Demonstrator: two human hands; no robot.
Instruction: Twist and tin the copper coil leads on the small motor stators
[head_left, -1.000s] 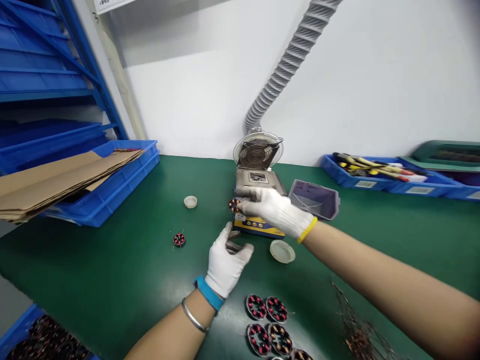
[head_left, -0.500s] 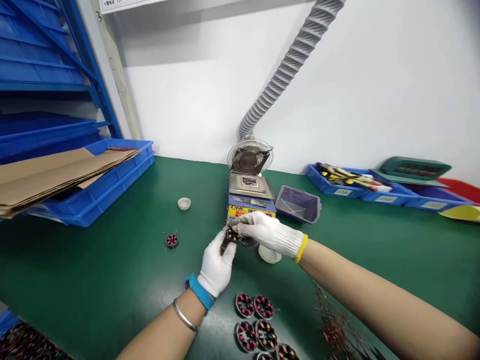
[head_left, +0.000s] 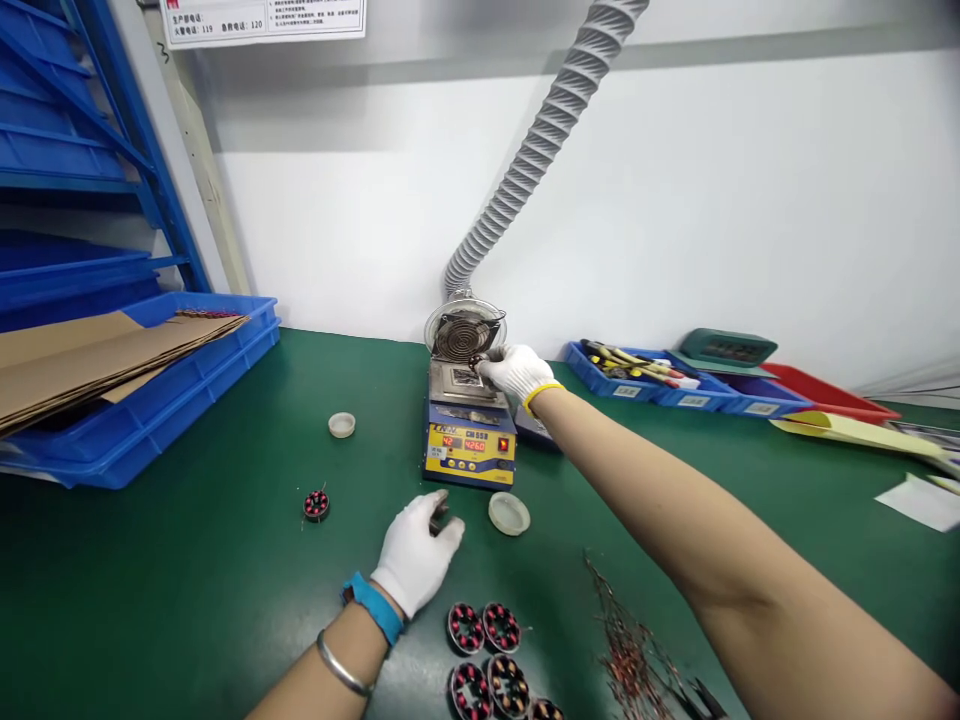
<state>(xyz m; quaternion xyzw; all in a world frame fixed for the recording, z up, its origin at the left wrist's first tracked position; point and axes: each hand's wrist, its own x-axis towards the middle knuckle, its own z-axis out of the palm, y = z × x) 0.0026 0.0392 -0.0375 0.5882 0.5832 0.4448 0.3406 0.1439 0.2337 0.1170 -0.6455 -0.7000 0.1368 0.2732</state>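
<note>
My right hand (head_left: 514, 370), in a white glove, reaches forward over the top of the solder pot (head_left: 470, 432) and pinches a small wound coil (head_left: 475, 361) just above its metal bath. My left hand (head_left: 416, 553), also gloved, rests on the green table in front of the pot, fingers curled round a small dark tool (head_left: 439, 512). Several round red-and-black wound stators (head_left: 487, 660) lie near my left wrist. A single stator (head_left: 316, 504) lies apart to the left.
A fume fan (head_left: 464, 333) with a grey hose (head_left: 536, 150) stands behind the pot. Two white caps (head_left: 508, 513) (head_left: 342, 424) lie on the table. Blue bins with cardboard (head_left: 112, 370) sit left, tool trays (head_left: 645, 375) right, wire scraps (head_left: 630, 650) at the front.
My right hand has carried the coil from my left hand forward to above the solder pot. My left hand has dropped to the table. The camera has tilted up.
</note>
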